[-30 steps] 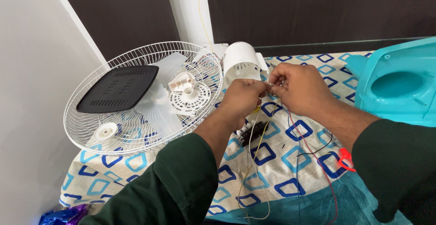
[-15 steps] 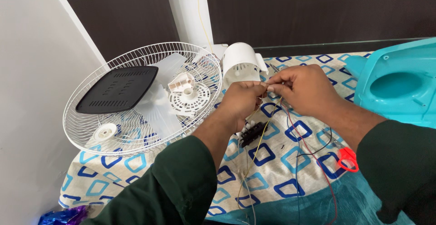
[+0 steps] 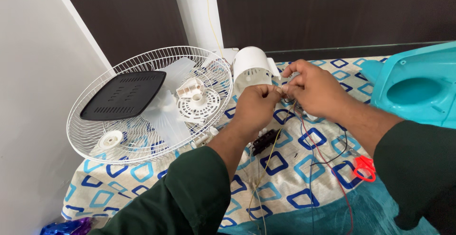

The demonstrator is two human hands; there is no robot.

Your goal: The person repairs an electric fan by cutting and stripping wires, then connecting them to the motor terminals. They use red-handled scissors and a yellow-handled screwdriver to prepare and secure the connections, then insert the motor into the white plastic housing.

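Note:
My left hand [image 3: 255, 108] and my right hand [image 3: 315, 89] meet above a patterned cloth [image 3: 289, 187], fingertips pinched together on thin wires [image 3: 283, 89]. Yellow, red and black wires [image 3: 323, 161] trail down from the pinch toward me. A small black part [image 3: 265, 141] lies on the cloth under my left wrist. Just beyond my hands stands a white fan motor housing [image 3: 250, 69].
A white wire fan guard [image 3: 142, 135] lies at left, holding a black slotted plate [image 3: 124, 95], clear blades and a white round hub [image 3: 198, 104]. A turquoise plastic shell [image 3: 418, 88] sits at right. Red-handled scissors [image 3: 364, 166] lie by my right forearm.
Both hands stay pinched together on the wires, with only a slight shift of the fingers. Nothing else has moved.

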